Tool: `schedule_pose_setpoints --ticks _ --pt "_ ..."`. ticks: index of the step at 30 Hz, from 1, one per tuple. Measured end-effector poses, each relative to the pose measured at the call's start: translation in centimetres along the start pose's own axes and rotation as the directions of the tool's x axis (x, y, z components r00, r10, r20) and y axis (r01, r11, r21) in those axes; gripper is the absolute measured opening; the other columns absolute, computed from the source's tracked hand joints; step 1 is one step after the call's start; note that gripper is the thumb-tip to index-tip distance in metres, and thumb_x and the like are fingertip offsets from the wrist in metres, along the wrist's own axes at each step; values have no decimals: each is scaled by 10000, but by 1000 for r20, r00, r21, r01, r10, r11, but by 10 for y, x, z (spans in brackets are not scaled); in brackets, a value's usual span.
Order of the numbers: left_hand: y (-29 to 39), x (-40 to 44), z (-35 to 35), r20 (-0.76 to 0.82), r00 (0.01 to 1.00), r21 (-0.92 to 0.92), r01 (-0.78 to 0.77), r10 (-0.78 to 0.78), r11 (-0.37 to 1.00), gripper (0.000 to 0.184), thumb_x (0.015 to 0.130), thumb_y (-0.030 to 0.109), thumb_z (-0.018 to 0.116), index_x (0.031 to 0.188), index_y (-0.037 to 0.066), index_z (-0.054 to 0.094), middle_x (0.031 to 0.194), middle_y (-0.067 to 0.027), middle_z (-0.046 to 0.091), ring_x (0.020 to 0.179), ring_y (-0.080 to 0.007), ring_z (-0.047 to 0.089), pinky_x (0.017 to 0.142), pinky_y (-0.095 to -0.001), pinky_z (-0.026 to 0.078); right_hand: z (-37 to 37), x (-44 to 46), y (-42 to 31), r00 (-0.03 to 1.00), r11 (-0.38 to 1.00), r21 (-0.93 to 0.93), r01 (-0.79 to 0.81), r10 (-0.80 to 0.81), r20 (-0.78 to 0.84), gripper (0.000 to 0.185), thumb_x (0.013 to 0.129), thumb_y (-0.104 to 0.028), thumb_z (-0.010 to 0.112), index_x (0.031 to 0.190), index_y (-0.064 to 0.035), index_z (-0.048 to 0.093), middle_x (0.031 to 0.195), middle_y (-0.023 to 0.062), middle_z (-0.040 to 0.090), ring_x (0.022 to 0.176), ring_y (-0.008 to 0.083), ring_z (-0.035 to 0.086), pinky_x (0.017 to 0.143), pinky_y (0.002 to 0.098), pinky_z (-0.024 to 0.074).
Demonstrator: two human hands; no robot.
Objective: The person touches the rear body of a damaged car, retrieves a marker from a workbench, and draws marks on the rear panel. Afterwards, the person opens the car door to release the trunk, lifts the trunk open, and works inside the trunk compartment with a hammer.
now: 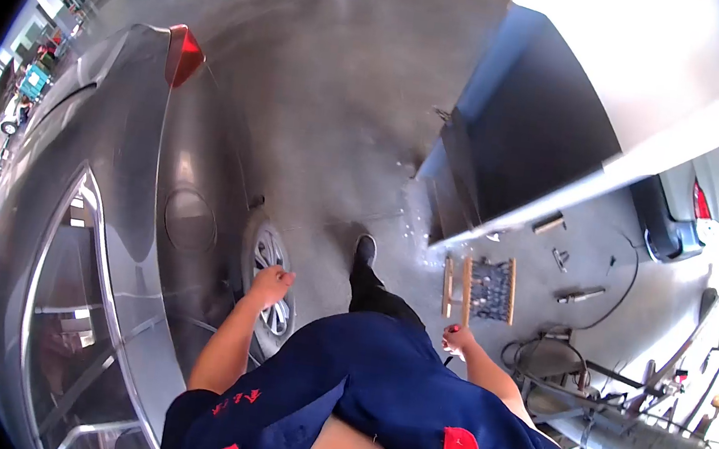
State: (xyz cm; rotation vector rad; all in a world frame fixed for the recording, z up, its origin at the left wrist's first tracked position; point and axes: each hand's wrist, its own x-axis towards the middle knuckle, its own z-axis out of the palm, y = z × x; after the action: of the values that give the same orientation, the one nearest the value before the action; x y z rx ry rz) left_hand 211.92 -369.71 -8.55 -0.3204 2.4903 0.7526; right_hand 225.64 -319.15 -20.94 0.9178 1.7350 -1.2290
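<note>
My left hand (272, 286) hangs beside the grey car (130, 152), in front of its wheel (267, 258) as I see it. Its fingers are curled in, and nothing shows in them. On the other side, my right hand (457, 338) is closed near my hip. A small dark and red bit shows at its fingers, too small to name. Just beyond that hand is a wooden-framed stool with a dark woven seat (492, 293) on the floor.
A white and dark panel-like body (544, 112) stands ahead on the right. Tools (581, 295) and a hose lie on the floor. Right of me is a grey cylindrical tank (628, 446) with cables. Another vehicle (694, 203) stands farther right. My shoe (364, 250) is on the grey floor.
</note>
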Motion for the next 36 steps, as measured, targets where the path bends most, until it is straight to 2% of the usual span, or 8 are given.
schedule_pose_setpoints --ticks 3,5,8,10,17,22,29,36 --pt "-14 62 -23 5 993 -208 115 -117 971 434 848 417 615 854 -15 658 881 -205 687 869 -324 665 775 -406 496 -13 140 -68 953 651 -726 221 -303 18 163 859 -200 563 768 -71 602 640 84 603 574 176 612 458 343 467" --pt "-4 75 -57 19 991 -234 131 -130 964 404 850 391 617 793 -8 648 804 -188 673 762 -299 641 708 -403 481 -12 129 -190 974 897 -393 203 -227 -15 235 810 -271 576 702 -70 632 626 126 638 552 229 627 507 375 485" --pt "-29 148 -74 -30 1000 -421 -14 1 907 267 922 225 584 746 25 594 710 -86 624 644 -163 591 580 -337 472 -20 167 -350 794 620 -644 448 -607 -32 167 811 -185 577 764 -33 629 666 94 625 621 182 611 566 338 484" --pt "-30 194 -83 56 994 -833 99 -95 544 265 928 189 580 710 47 528 695 -73 601 616 -143 584 538 -301 470 -17 173 -433 788 793 -109 599 -609 -92 188 872 -125 588 1022 -11 585 800 68 623 689 149 581 623 304 480" --pt "2 409 -145 193 976 -742 211 -99 636 304 923 199 584 673 62 480 624 -50 544 543 -138 548 486 -281 450 -51 196 -618 755 750 98 655 -642 -135 219 888 -84 575 1099 -30 560 763 38 585 647 130 537 564 285 449" --pt "25 553 -241 254 966 -386 50 54 921 322 922 239 595 686 38 508 602 -57 543 491 -145 527 453 -300 440 -73 228 -598 963 972 -230 -41 -23 -268 104 851 -151 534 804 -82 596 581 96 577 494 195 575 404 319 410" --pt "136 772 -366 256 962 -377 188 -93 907 330 942 285 573 742 22 558 662 -63 597 564 -143 563 526 -296 466 -50 253 -642 912 862 507 20 192 -362 209 805 -91 594 1002 -39 639 734 112 652 594 194 625 472 314 471" --pt "287 919 -389 180 983 -143 48 -21 989 319 933 278 573 735 28 575 660 -64 611 590 -147 577 559 -306 469 -118 386 -753 984 982 187 2 31 -174 265 784 -115 625 1040 -46 639 754 114 664 575 198 630 476 325 495"
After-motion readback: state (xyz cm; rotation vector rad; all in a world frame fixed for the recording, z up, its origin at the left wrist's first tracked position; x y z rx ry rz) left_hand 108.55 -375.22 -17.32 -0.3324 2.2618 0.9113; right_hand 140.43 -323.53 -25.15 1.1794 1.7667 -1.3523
